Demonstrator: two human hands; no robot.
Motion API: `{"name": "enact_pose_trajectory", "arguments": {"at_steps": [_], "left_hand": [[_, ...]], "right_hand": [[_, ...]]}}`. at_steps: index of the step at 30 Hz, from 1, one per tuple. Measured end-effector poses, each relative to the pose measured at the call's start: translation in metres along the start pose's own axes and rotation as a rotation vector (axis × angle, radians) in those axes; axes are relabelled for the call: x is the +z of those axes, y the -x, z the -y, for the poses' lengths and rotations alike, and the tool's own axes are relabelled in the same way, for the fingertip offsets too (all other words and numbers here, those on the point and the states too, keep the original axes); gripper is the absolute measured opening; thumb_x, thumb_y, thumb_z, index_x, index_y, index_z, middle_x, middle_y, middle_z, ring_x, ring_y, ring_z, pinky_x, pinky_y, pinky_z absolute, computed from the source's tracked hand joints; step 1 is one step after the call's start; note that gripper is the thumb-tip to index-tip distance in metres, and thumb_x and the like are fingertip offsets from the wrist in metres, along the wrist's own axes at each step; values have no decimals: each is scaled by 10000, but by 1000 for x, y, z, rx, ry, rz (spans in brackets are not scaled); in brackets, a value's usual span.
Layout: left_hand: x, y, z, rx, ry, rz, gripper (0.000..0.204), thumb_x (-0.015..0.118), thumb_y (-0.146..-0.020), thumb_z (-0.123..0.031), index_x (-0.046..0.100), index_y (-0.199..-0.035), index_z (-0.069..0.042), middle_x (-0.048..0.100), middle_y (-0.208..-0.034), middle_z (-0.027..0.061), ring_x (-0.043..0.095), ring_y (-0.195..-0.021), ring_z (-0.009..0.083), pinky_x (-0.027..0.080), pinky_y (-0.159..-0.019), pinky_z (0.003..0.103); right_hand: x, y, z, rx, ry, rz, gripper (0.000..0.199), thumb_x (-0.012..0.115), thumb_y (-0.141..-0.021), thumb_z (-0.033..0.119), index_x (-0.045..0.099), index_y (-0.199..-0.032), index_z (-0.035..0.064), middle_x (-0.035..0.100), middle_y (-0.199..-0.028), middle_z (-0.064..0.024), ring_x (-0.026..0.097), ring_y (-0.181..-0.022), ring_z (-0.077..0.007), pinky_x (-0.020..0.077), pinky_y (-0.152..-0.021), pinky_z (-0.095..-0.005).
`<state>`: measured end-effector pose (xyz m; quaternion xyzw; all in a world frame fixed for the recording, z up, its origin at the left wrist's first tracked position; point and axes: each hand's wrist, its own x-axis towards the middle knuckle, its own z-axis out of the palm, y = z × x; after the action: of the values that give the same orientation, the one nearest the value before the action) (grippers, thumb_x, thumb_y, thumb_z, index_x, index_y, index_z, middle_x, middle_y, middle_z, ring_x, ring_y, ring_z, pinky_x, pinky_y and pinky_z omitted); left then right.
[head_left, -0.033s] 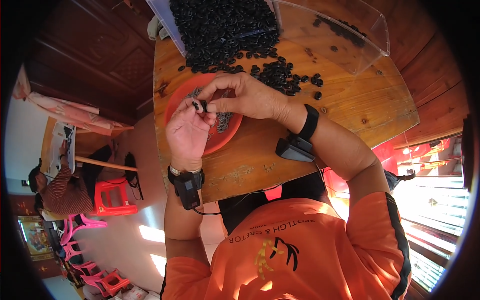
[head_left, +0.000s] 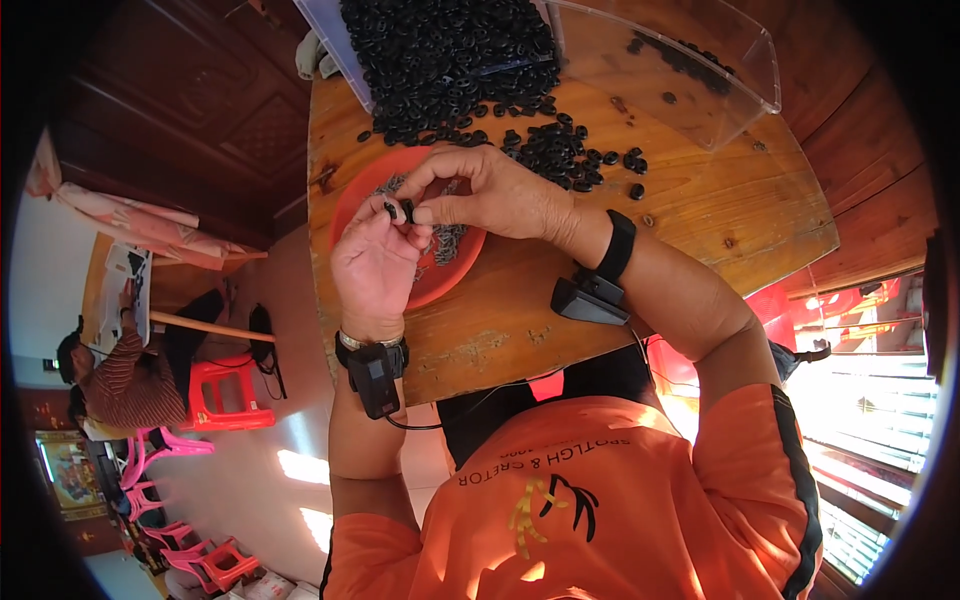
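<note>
My left hand is palm up over an orange-red bowl, its thumb and fingers pinching a small black part. From the right, my right hand reaches over the bowl's far rim, thumb and forefinger closed on the same black part. Whether it is one piece or two pressed together is too small to tell. Thin grey metal pieces lie in the bowl, partly hidden by my hands. Beyond the bowl, a large heap of small black oval parts spills onto the table.
A clear plastic bin lies at the far right of the wooden table, with a few black parts. Loose black parts are scattered nearby. A person sits at another table on the left, near a red stool and pink chairs.
</note>
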<state>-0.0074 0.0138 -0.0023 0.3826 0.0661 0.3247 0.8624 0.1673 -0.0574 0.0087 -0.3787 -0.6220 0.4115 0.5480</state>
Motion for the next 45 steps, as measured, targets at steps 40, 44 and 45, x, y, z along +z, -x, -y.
{"name": "enact_pose_trajectory", "arguments": {"at_steps": [40, 44, 45], "left_hand": [[23, 7, 9, 124, -779, -359, 83, 509, -862, -102, 549, -835, -34, 572, -675, 14, 497, -573, 58, 386, -524, 187], [24, 6, 10, 119, -833, -364, 97, 507, -862, -110, 540, -804, -39, 551, -658, 3, 479, -564, 49, 381, -511, 182], [23, 6, 10, 115, -845, -356, 101, 506, -861, -111, 538, -796, -41, 548, -655, 2, 476, -562, 47, 378, -503, 181]], "right_hand": [[-12, -2, -1, 165, -136, -161, 173, 639, -836, 73, 640, -996, 6, 639, -864, -11, 563, -743, -71, 482, -700, -219], [-12, 0, 2, 162, -78, -147, 186, 637, -836, 72, 651, -1010, 7, 647, -873, -12, 565, -768, -64, 481, -721, -216], [-9, 0, 6, 161, -35, -161, 190, 637, -837, 73, 652, -1015, 9, 649, -876, -10, 566, -779, -61, 479, -731, -215]]}}
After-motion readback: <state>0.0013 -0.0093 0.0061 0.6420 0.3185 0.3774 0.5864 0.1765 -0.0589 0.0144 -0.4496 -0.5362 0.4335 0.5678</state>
